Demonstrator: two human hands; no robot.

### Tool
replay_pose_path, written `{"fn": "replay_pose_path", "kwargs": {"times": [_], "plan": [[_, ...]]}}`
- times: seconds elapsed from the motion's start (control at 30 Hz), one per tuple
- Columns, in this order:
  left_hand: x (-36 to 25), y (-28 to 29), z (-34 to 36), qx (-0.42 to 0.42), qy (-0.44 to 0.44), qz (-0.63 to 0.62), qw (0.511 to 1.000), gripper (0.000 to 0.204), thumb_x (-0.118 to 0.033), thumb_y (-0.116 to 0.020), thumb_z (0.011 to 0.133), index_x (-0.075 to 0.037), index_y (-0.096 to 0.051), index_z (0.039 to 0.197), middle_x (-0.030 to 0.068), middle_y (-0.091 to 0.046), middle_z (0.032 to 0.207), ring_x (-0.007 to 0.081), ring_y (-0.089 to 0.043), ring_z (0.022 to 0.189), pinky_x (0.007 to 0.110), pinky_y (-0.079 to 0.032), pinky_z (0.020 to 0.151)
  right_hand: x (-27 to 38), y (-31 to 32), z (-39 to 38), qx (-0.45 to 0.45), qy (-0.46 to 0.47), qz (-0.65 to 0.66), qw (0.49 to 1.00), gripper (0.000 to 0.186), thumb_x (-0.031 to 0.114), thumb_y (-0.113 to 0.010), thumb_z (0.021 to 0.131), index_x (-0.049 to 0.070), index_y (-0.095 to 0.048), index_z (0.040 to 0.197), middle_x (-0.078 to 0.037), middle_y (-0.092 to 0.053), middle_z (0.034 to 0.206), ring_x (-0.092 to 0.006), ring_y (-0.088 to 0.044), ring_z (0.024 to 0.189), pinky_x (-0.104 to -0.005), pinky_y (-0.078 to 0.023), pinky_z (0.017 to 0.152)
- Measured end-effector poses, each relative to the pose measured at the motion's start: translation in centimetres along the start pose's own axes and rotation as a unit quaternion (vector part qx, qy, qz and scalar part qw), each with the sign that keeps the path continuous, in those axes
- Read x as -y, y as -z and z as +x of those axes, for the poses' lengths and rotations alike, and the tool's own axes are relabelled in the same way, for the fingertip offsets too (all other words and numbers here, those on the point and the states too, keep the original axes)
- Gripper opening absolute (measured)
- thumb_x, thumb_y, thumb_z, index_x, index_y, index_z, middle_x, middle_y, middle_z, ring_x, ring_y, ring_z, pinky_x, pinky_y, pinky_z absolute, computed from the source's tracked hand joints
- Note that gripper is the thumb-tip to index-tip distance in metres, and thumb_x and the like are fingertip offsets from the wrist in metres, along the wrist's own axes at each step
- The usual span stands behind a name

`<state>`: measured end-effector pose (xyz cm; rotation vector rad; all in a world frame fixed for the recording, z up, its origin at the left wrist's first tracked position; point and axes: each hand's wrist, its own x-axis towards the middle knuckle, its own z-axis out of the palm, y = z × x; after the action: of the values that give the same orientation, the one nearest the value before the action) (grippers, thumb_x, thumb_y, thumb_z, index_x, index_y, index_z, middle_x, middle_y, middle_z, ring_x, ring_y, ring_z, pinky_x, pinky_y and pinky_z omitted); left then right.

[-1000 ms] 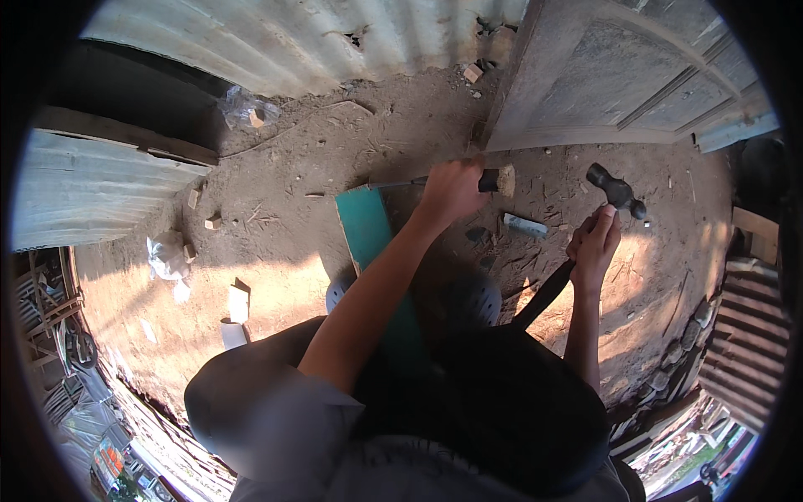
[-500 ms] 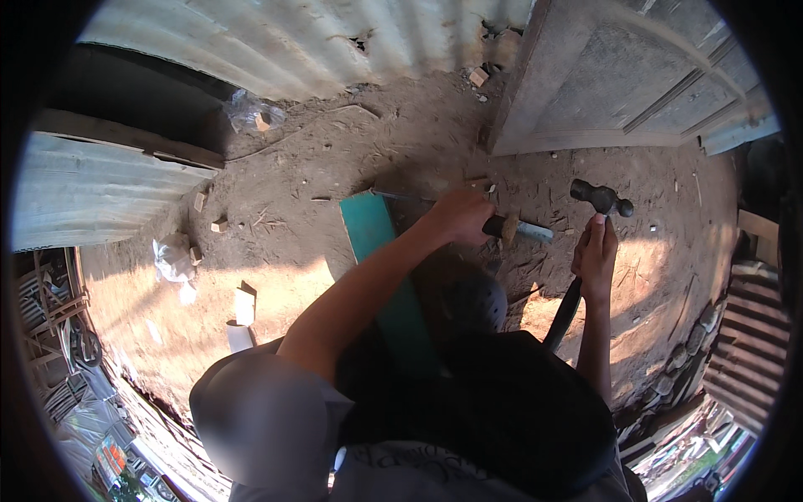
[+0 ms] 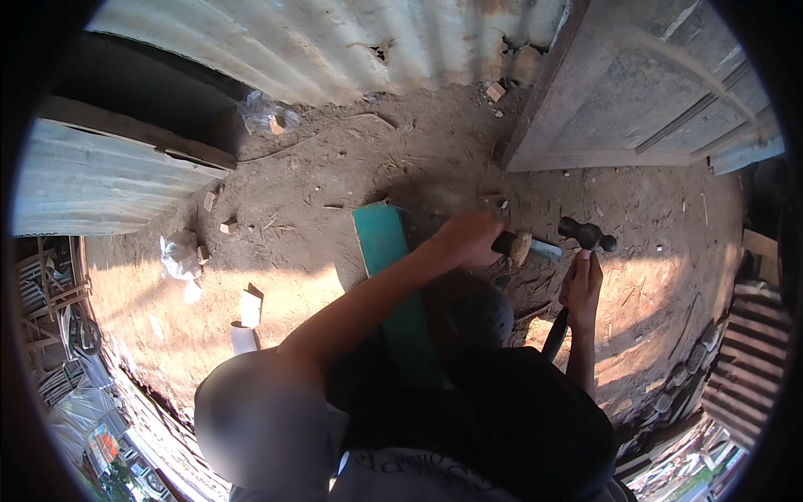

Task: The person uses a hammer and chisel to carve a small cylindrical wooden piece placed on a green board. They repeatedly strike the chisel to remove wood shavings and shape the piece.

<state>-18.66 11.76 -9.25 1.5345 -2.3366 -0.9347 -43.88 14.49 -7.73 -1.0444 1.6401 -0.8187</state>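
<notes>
- Fingers of the left hand [image 3: 470, 240] wrapped tight around a dark-handled tool [image 3: 507, 243], tan butt end facing right; its far end too dim to tell.
- Right hand [image 3: 580, 289] closed on a ball-peen hammer [image 3: 588, 234], gripped just below the head; handle slants down toward the lap.
- Hammer head near the tool's butt, not touching.
- Green board [image 3: 381, 238] passes beneath the left forearm [image 3: 360, 314].
</notes>
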Motion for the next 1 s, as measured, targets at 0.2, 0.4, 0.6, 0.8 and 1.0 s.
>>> {"fn": "replay_pose_path", "kwargs": {"times": [0.2, 0.4, 0.6, 0.8, 1.0], "plan": [[1.4, 4.2, 0.4, -0.167, 0.064, -0.093, 0.980, 0.037, -0.022, -0.072, 0.070, -0.005, -0.063, 0.102, 0.0184, -0.067, 0.087, 0.0385, -0.065, 0.084, 0.044, -0.053, 0.075, 0.7, -0.5, -0.5, 0.018, 0.012, 0.011, 1.000, 0.031, 0.038, -0.041, 0.102, 0.014, -0.041, 0.082, 0.007, -0.030, 0.055, -0.0014, -0.026, 0.038, -0.0205, -0.019, 0.033], [4.7, 12.2, 0.1, -0.181, 0.132, -0.239, 0.945, 0.034, -0.015, -0.069, 0.076, -0.001, -0.060, 0.106, 0.0128, -0.068, 0.086, 0.0242, -0.067, 0.080, 0.036, -0.051, 0.073, 1.5, -0.4, -1.2, 0.017, 0.016, 0.030, 0.999, 0.031, 0.037, -0.041, 0.102, 0.014, -0.041, 0.082, 0.007, -0.030, 0.055, -0.0015, -0.026, 0.037, -0.0209, -0.019, 0.033], [8.8, 11.5, -1.6, -0.364, 0.148, -0.404, 0.826, 0.024, -0.007, -0.062, 0.078, 0.001, -0.056, 0.100, 0.0060, -0.063, 0.079, 0.0141, -0.060, 0.071, 0.032, -0.048, 0.064, 2.6, -1.3, -1.5, 0.024, 0.016, 0.031, 0.999, 0.032, 0.037, -0.041, 0.102, 0.014, -0.040, 0.081, 0.007, -0.030, 0.055, -0.0014, -0.025, 0.038, -0.0211, -0.018, 0.033], [8.1, 11.6, -3.3, -0.348, 0.101, -0.500, 0.787, 0.002, -0.002, -0.059, 0.081, -0.001, -0.057, 0.082, 0.0036, -0.058, 0.065, 0.0094, -0.052, 0.052, 0.027, -0.042, 0.049, 5.4, -2.4, -1.4, 0.044, 0.062, 0.005, 0.997, 0.033, 0.035, -0.041, 0.103, 0.011, -0.041, 0.080, 0.006, -0.032, 0.055, -0.0020, -0.026, 0.038, -0.0211, -0.021, 0.034], [8.3, 11.5, -4.7, -0.363, 0.120, -0.501, 0.776, 0.005, -0.002, -0.061, 0.081, -0.001, -0.056, 0.079, 0.0020, -0.055, 0.060, 0.0097, -0.049, 0.048, 0.028, -0.040, 0.045, 8.7, -3.8, -1.0, 0.069, 0.142, -0.014, 0.987, 0.030, 0.031, -0.041, 0.103, 0.010, -0.043, 0.082, 0.006, -0.034, 0.056, -0.0018, -0.028, 0.040, -0.0208, -0.023, 0.036]]}}
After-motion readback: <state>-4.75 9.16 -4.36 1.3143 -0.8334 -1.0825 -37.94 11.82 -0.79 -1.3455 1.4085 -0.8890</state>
